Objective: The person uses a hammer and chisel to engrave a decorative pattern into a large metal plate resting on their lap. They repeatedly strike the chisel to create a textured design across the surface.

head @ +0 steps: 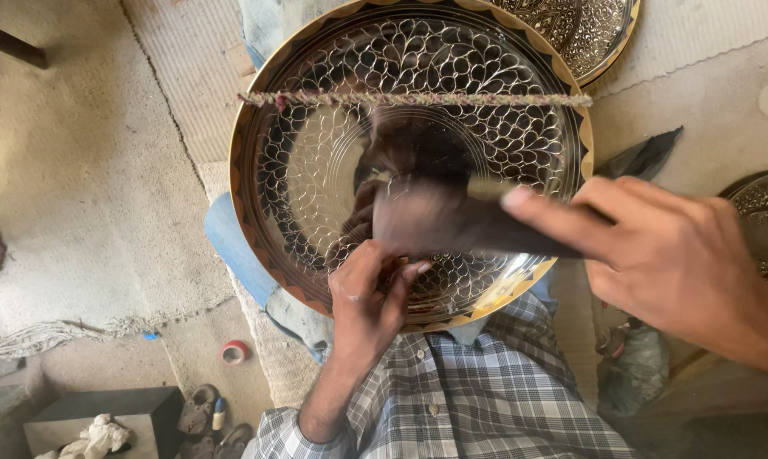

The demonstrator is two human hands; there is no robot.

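Left hand (369, 293) fingers pinch together at the engraved brass tray's (269, 136) near rim; right hand (673, 255) fingers clamp a dark hammer (452, 225).

A floor-level metal craft workshop is shown: engraved brass trays (409, 161) are spread over worn mats (87, 187), beside scattered sandals (199, 412).

Large round engraved metal tray (316, 161), shiny, leaf pattern within a dark and gold rim, tilted on the lap. Twisted cord (418, 99) stretched taut across toward 12 o'clock. Dark blurred tool (452, 225) lying from centre toward 3 o'clock.
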